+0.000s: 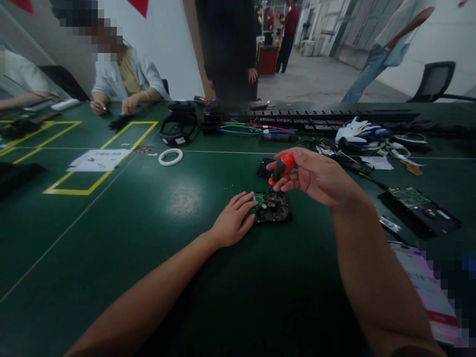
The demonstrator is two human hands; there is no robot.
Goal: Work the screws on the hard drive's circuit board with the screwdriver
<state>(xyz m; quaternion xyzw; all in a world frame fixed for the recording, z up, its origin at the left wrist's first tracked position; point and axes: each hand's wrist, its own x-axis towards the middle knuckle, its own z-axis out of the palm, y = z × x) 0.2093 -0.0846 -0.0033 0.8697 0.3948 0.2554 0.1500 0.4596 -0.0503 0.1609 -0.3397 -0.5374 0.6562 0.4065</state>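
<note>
While the right hand (314,176) is gripping a red-and-black screwdriver (281,170) in its fingers, the shaft is slanting down toward a dark disk drive (277,207) just below them — whether the tip is touching, I can't tell. The left hand (233,220) is resting its fingers, uncurled and slightly spread, over the drive's left edge, partly covering a green circuit board (260,199). Flat on the green tabletop (148,223), the drive is sitting between both sets of fingers. A few tiny bits (228,188) are lying just beyond the left fingers, and a small dark piece (263,169) is lying right behind the right ones. Well off to the right of those fingers — past the forearm — another drive (424,210) is lying. Far beyond the left fingers, another person (128,74) is sitting across the tabletop.
</note>
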